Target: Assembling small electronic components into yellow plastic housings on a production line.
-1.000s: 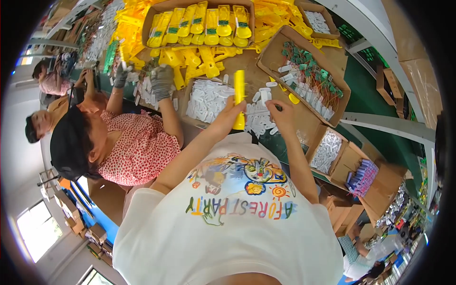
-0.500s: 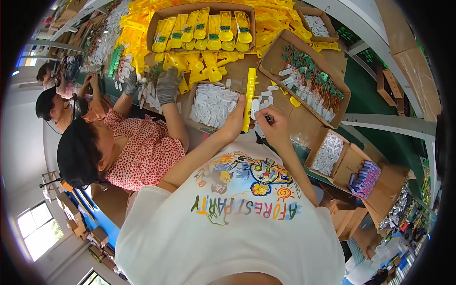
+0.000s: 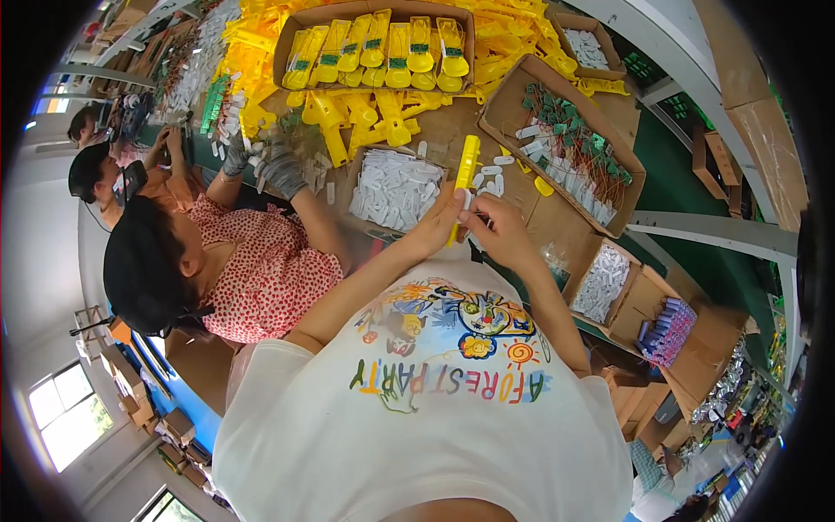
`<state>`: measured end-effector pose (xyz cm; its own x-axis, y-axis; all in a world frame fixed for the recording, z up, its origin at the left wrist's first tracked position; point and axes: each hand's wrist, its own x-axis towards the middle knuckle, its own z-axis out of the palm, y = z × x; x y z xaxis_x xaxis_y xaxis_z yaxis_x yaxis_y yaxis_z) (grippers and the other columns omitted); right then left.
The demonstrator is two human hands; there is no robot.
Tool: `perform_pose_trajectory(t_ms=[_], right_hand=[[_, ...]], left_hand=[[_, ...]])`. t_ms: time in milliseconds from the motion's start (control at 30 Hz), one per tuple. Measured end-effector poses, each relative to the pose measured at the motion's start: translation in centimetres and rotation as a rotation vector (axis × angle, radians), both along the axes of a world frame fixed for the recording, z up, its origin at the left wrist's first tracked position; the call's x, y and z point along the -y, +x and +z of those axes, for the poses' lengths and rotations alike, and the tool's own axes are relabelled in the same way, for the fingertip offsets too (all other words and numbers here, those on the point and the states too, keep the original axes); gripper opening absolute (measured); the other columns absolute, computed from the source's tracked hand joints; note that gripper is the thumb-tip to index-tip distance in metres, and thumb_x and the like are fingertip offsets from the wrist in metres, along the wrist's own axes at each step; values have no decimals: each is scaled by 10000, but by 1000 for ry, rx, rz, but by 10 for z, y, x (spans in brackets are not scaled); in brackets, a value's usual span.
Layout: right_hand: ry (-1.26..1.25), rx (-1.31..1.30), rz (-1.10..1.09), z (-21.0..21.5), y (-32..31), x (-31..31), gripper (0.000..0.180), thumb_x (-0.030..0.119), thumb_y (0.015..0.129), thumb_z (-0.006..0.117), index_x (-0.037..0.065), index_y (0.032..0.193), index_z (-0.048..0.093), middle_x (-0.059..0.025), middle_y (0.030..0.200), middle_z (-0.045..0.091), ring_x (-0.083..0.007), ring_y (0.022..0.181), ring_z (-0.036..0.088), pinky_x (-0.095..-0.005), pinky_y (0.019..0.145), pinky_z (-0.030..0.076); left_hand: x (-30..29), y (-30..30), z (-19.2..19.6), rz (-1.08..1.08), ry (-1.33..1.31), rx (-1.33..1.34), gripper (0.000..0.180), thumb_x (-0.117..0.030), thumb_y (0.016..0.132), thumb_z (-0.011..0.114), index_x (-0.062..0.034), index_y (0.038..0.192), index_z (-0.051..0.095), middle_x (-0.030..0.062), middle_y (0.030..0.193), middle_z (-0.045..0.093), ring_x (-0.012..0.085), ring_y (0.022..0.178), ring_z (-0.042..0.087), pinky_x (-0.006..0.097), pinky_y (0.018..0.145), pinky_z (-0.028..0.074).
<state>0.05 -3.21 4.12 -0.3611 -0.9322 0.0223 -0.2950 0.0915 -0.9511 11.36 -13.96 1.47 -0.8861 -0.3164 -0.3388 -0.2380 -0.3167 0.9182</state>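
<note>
My left hand (image 3: pixel 437 224) is closed around a long, narrow yellow plastic housing (image 3: pixel 469 162), which stands nearly upright in front of my shirt. My right hand (image 3: pixel 502 231) is closed with its fingertips at a small white plastic piece (image 3: pixel 467 200) against the housing's side. The fingers partly cover that piece, so how it sits there cannot be made out. Just beyond my hands, several loose white pieces (image 3: pixel 496 170) lie on the cardboard surface. To the left of my hands, an open box (image 3: pixel 355 202) holds a heap of similar white pieces (image 3: pixel 396 187).
A carton (image 3: pixel 280 74) of yellow housings with green boards stands at the back. At right, a cardboard tray (image 3: pixel 633 193) holds wired green boards (image 3: pixel 581 130). Farther right sits a box of purple cylinders (image 3: pixel 668 331). A gloved co-worker (image 3: pixel 261 287) works close on my left.
The yellow housing has come slightly lower and tilted. My right hand has moved left and up against it, bringing its fingers onto the white piece. The co-worker's gloved hands have drawn together.
</note>
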Motion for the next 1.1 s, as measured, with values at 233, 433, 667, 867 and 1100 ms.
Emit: perform_pose_trajectory(t_ms=[233, 433, 667, 867, 1100], right_hand=[[136, 680, -45, 8, -19, -11, 571, 50, 741, 540, 152, 1271, 354, -1, 752, 477, -29, 516, 383, -170, 435, 280], [208, 663, 14, 21, -18, -4, 721, 27, 685, 519, 164, 1350, 276, -34, 775, 514, -40, 505, 391, -180, 416, 288], [208, 869, 130, 31, -31, -16, 649, 81, 746, 588, 139, 1338, 328, 2, 678, 512, -42, 548, 435, -186, 458, 322], [74, 338, -151, 8, -23, -13, 185, 208, 882, 582, 55, 977, 627, 20, 635, 510, -52, 513, 401, -198, 470, 295], [-109, -115, -393, 25, -12, -10, 169, 146, 881, 567, 1, 794, 557, -44, 645, 497, -117, 546, 445, -270, 491, 334]], left_hand=[[25, 0, 29, 247, 99, -32, 489, -521, 938, 346, -72, 1088, 469, 34, 842, 522, 119, 640, 516, 260, 579, 449], [11, -13, 62, 68, -282, -125, 492, -36, 731, 711, -44, 1153, 460, 36, 858, 589, 124, 758, 579, 252, 679, 487], [7, -17, 60, 138, -453, -138, 408, 2, 767, 655, -28, 1129, 469, 47, 864, 596, 128, 802, 585, 268, 727, 489], [7, -19, 47, 356, -349, -177, 394, 38, 783, 623, -4, 1128, 437, 71, 894, 576, 135, 811, 569, 274, 721, 489], [21, -11, 44, 294, 309, -302, 323, -142, 884, 544, -57, 1158, 398, 73, 942, 539, 174, 755, 548, 311, 668, 465]])
